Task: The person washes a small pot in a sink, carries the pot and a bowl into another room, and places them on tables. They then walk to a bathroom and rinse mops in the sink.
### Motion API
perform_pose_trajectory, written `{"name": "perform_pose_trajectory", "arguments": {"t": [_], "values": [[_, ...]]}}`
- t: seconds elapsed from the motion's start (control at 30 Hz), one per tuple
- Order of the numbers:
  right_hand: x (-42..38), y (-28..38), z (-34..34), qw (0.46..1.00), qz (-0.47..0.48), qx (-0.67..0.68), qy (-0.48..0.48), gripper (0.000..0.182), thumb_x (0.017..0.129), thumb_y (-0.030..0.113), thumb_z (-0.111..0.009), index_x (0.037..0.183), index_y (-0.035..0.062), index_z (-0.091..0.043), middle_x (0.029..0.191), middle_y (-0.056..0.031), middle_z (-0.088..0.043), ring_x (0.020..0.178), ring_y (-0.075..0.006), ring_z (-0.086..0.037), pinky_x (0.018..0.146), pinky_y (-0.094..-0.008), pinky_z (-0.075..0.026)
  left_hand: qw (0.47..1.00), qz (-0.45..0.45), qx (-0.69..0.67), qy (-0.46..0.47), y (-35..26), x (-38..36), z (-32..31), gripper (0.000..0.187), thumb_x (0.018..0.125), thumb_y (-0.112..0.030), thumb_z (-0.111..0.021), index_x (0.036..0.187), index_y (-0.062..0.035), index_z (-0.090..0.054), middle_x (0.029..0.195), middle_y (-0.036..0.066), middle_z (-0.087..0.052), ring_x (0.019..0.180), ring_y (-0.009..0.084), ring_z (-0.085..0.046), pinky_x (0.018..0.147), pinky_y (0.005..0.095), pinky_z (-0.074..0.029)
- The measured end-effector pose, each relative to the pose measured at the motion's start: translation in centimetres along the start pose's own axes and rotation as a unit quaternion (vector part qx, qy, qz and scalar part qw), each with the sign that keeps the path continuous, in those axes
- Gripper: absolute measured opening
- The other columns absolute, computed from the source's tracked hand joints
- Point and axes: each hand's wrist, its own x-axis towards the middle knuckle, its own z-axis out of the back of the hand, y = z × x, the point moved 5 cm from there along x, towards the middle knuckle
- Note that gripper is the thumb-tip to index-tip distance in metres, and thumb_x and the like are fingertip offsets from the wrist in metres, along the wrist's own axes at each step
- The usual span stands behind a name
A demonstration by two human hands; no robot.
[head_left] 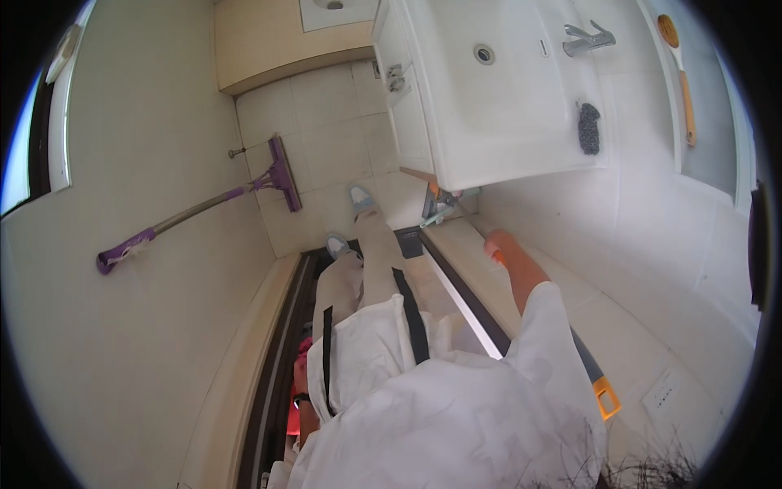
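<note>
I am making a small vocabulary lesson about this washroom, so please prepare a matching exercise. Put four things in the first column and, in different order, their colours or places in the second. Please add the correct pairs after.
Things
1. Mop leaning at the left wall
2. Scrubbing pad
3. Long-handled brush
4. Drain hole

Colours or places
A. In the bottom of the white sink
B. Purple head and purple grip
C. Light brown handle
D. Dark grey, on the sink's edge near the faucet

Right pairs: 1-B, 2-D, 3-C, 4-A

Right hand (500, 244) holds long pole (467, 215) | left hand (301, 375) at red item (294, 420) | purple mop (204, 205) by wall (155, 326)
</note>
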Motion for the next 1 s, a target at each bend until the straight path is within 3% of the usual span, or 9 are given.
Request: {"name": "perform_pose_trajectory", "arguments": {"t": [0.1,0.23,0.33,0.43,0.5,0.6,0.67,0.73,1.0], "values": [[-8.5,3.3,0.0,0.987,0.048,-0.075,-0.137,0.015,0.081,0.014,-0.062,0.079,0.0038,-0.073,0.073,-0.0111,-0.071,0.065,-0.0204,-0.070,0.063,-0.0378,-0.056,0.998,0.016,-0.061,-0.006,8.1,2.4,0.0,0.020,0.096,-0.018,-0.060,0.108,-0.0028,-0.057,0.102,0.009,-0.064,0.094,0.0183,-0.061,0.085,0.0309,-0.048],[-14.1,6.9,-2.6,0.912,0.137,-0.172,-0.346,0.015,0.079,0.008,-0.060,0.080,0.0020,-0.073,0.067,-0.0081,-0.070,0.060,-0.0196,-0.070,0.061,-0.0384,-0.056,0.991,-0.016,-0.132,-0.013,9.2,2.8,-1.4,0.022,0.094,-0.014,-0.060,0.113,-0.0037,-0.053,0.101,0.009,-0.064,0.094,0.0199,-0.062,0.085,0.0319,-0.049],[-17.0,8.9,-5.1,0.923,0.145,-0.127,-0.333,0.016,0.079,0.007,-0.057,0.078,-0.0014,-0.071,0.066,-0.0119,-0.069,0.059,-0.0215,-0.069,0.058,-0.0379,-0.056,0.999,0.005,0.008,-0.050,6.2,1.0,-0.8,0.026,0.095,-0.010,-0.053,0.120,-0.0063,-0.050,0.106,0.012,-0.066,0.092,0.0223,-0.066,0.082,0.0356,-0.051],[-22.2,11.3,-6.7,0.936,0.173,-0.074,-0.298,0.017,0.078,0.008,-0.057,0.076,-0.0034,-0.069,0.064,-0.0142,-0.068,0.055,-0.0233,-0.068,0.053,-0.0376,-0.055,0.995,-0.017,-0.015,-0.094,5.5,0.6,-0.7,0.028,0.096,-0.012,-0.052,0.123,-0.0066,-0.050,0.106,0.012,-0.067,0.092,0.0213,-0.066,0.082,0.0354,-0.051],[-22.9,11.6,-7.2,0.937,0.193,-0.051,-0.286,0.017,0.078,0.009,-0.058,0.074,-0.0043,-0.068,0.063,-0.0150,-0.067,0.053,-0.0239,-0.066,0.051,-0.0376,-0.054,0.974,0.058,-0.197,-0.091,3.6,0.1,-0.9,0.030,0.095,-0.015,-0.051,0.124,-0.0071,-0.050,0.103,0.011,-0.067,0.091,0.0195,-0.066,0.081,0.0339,-0.052],[-23.7,12.7,-7.0,0.939,0.261,-0.006,-0.226,0.022,0.076,0.012,-0.062,0.081,-0.0072,-0.069,0.062,-0.0150,-0.067,0.051,-0.0250,-0.067,0.054,-0.0380,-0.055,0.964,0.073,-0.230,-0.110,1.1,1.4,-1.2,0.031,0.095,-0.016,-0.052,0.124,-0.0064,-0.051,0.100,0.010,-0.068,0.090,0.0186,-0.066,0.082,0.0322,-0.051],[-25.3,14.0,-6.6,0.930,0.305,0.122,-0.166,0.024,0.074,0.014,-0.063,0.076,-0.0093,-0.065,0.060,-0.0165,-0.065,0.050,-0.0247,-0.066,0.051,-0.0380,-0.053,0.968,0.040,-0.229,-0.098,-1.6,3.5,-1.7,0.026,0.093,-0.014,-0.055,0.118,-0.0049,-0.055,0.097,0.009,-0.067,0.091,0.0178,-0.065,0.084,0.0304,-0.050],[-28.0,14.1,-5.9,0.925,0.311,0.121,-0.181,0.023,0.074,0.015,-0.063,0.074,-0.0084,-0.064,0.060,-0.0166,-0.064,0.050,-0.0247,-0.065,0.050,-0.0381,-0.053,0.962,-0.034,-0.257,-0.085,-4.6,5.8,-3.2,0.024,0.097,-0.021,-0.055,0.118,-0.0093,-0.053,0.097,0.003,-0.067,0.090,0.0127,-0.063,0.071,0.0256,-0.048],[-34.7,17.5,-2.6,0.884,0.396,0.130,-0.211,0.019,0.078,0.014,-0.061,0.083,-0.0036,-0.064,0.060,-0.0160,-0.064,0.049,-0.0258,-0.065,0.047,-0.0389,-0.051,0.973,-0.068,-0.220,-0.028,-21.5,14.0,-3.9,0.027,0.097,-0.027,-0.055,0.118,-0.0100,-0.053,0.098,0.004,-0.067,0.090,0.0145,-0.063,0.073,0.0309,-0.049]]}}
